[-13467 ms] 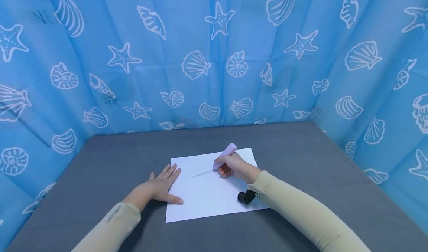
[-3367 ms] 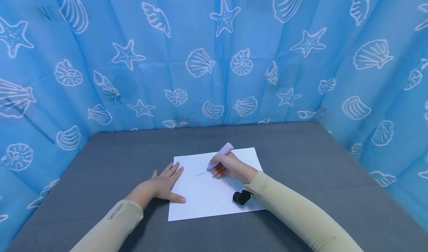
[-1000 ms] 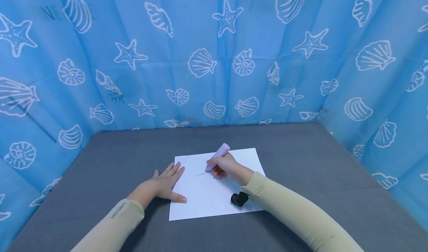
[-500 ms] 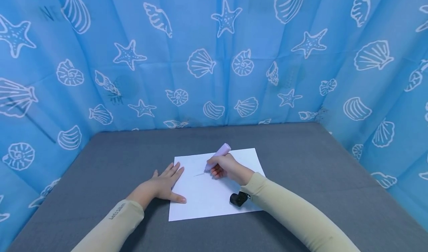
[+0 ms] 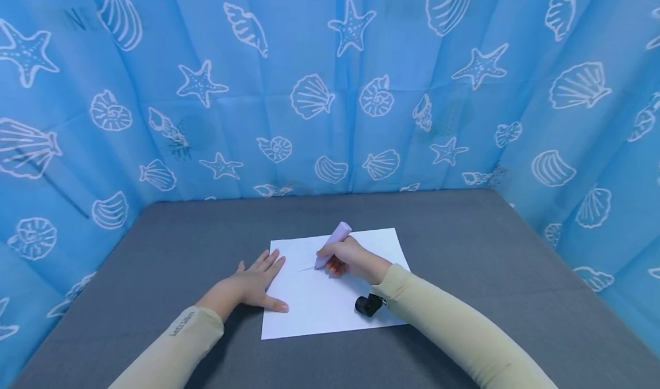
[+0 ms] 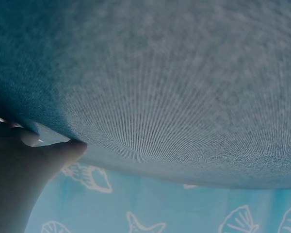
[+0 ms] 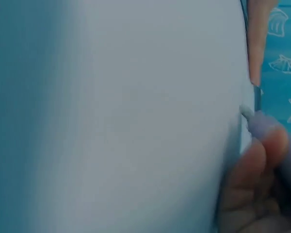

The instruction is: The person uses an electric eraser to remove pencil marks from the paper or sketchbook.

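My right hand [image 5: 356,260] grips a thick lilac pen [image 5: 337,234], which leans to the right. Its narrow grey tip is down at the white sheet of paper [image 5: 309,314], at the right end of a short faint line [image 5: 305,270]. Curled fingers and thumb surround the pen [image 7: 264,125] in the right wrist view. Spread flat, my left hand [image 5: 247,286] rests across the sheet's left edge, fingertips and thumb on the paper. Only part of the left hand [image 6: 19,165] shows in the left wrist view, dark against the grey cloth.
Grey cloth covers the table [image 5: 196,234] under and around the paper. A blue curtain [image 5: 258,108] with white shells and starfish hangs behind and at both sides. A small black device [image 5: 368,305] at my right wrist overlaps the sheet.
Over the longer span the right hand and pen have shifted left across the paper. In the last second they move only slightly. The left hand stays at the sheet's left edge.
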`<state>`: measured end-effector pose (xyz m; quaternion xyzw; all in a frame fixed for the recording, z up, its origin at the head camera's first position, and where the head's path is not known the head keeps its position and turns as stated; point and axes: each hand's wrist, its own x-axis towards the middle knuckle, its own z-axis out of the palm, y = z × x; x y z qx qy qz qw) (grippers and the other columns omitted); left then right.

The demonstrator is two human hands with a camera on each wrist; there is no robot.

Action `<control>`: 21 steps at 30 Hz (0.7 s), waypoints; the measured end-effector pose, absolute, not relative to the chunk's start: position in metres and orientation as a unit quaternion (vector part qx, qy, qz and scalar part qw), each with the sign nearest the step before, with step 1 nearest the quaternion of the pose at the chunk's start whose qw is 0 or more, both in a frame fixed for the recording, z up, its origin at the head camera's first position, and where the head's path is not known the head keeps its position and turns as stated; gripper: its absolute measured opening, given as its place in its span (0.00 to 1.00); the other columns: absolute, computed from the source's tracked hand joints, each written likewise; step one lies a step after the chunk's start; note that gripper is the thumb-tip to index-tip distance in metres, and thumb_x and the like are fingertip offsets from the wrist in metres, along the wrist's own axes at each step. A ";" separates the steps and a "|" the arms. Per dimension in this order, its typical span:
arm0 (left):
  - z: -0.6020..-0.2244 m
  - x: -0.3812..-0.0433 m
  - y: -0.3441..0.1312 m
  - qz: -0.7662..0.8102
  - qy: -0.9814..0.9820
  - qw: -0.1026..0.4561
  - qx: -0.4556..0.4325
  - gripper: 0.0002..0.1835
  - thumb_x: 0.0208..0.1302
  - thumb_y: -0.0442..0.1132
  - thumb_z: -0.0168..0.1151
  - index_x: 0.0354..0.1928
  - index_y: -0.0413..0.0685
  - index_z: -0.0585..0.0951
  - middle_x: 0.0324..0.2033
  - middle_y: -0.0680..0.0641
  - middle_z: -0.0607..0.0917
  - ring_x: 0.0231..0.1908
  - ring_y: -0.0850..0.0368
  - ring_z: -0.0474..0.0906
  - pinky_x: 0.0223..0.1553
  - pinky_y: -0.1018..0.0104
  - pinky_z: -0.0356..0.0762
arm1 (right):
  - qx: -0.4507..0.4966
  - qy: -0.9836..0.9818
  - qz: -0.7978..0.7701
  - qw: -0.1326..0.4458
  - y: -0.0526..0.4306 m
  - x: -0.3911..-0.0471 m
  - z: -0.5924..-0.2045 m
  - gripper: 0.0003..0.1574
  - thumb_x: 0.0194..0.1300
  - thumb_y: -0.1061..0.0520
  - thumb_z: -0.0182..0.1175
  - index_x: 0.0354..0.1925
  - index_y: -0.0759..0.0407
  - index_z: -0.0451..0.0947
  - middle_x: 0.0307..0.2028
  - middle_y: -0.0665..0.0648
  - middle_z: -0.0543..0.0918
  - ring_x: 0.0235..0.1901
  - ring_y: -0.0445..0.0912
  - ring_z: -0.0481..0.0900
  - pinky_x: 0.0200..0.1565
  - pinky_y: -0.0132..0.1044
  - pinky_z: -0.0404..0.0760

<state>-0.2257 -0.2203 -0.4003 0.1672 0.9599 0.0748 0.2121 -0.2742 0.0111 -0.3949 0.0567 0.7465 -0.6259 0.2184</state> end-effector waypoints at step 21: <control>-0.398 -0.223 -0.218 0.079 0.959 0.212 0.168 0.62 0.50 0.73 0.63 0.77 0.47 0.49 0.76 0.42 0.42 0.74 0.41 0.35 0.64 0.28 0.37 | 0.031 0.745 -0.630 0.217 0.015 -0.272 -0.397 0.10 0.59 0.61 0.59 0.37 0.67 0.73 0.18 0.56 0.74 0.16 0.41 0.71 0.21 0.30 0.72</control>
